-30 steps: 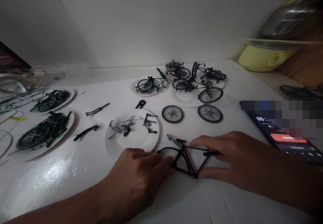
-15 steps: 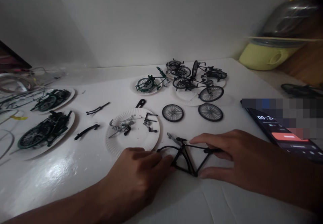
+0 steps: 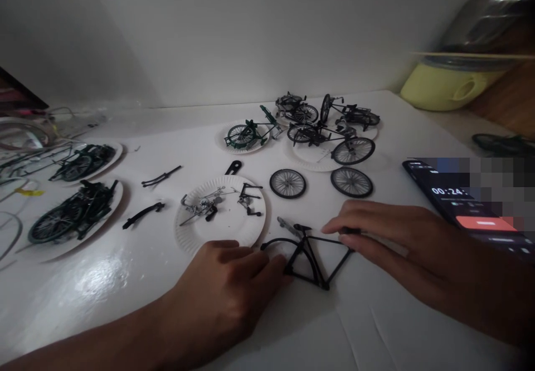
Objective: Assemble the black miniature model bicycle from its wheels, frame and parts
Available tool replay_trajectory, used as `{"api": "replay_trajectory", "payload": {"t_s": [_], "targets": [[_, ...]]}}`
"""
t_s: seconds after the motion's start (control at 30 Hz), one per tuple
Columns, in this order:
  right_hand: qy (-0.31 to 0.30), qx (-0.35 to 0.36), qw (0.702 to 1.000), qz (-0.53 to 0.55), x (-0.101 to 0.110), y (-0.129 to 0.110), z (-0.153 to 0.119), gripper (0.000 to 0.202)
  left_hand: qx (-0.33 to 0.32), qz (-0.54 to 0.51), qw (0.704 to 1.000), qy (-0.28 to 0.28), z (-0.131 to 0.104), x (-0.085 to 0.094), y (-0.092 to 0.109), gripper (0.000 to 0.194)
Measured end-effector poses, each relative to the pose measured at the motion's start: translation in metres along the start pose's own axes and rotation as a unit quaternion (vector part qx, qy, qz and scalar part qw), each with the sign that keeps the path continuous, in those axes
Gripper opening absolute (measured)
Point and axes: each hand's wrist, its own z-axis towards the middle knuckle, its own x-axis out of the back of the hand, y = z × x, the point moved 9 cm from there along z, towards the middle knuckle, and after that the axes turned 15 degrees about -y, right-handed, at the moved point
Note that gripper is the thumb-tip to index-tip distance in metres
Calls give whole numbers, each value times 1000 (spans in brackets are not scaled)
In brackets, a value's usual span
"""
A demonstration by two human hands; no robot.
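Note:
A small black model bicycle frame (image 3: 315,259) lies on the white table in front of me. My left hand (image 3: 234,287) is closed on the frame's left end, with its fingertips at the rear fork. At the front end, my right hand (image 3: 376,237) has its fingers closed around the head of the frame, where a short dark part sticks out. Just behind the frame are two loose spoked wheels (image 3: 288,184), (image 3: 351,182). Left of them is a white paper plate (image 3: 238,229) with small silver and black parts.
Two slim black parts (image 3: 162,176), (image 3: 144,215) lie left of the plate. Plates with green (image 3: 69,215) and black (image 3: 353,151) model bicycles stand at the left and back. A phone (image 3: 460,204) lies at the right, a yellow container (image 3: 443,84) behind it.
My right thumb has moved up from the frame's lower corner to its front end, closing the hand there. My left hand has stayed at the rear end.

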Motion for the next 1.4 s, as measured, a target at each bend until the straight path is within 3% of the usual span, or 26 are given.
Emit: {"api": "replay_trajectory", "payload": {"t_s": [0.1,0.23,0.47,0.87,1.4], "targets": [[0,11,1000,-17,4,-7,-1,19,-3,14,1000,-2,2,1,2,23],[44,26,998,-32,18,-18,-9,14,-1,8,1000,-3,2,1,1,23],[54,77,995,34,18,-32,-12,5,-4,6,1000,-12,-1,-3,-1,29],[-27,114,991,69,-2,-34,-1,4,-8,11,1000,-15,0,-2,1,29],[-50,92,993,45,-8,-31,2,8,-5,16,1000,-23,1,-2,1,26]]}}
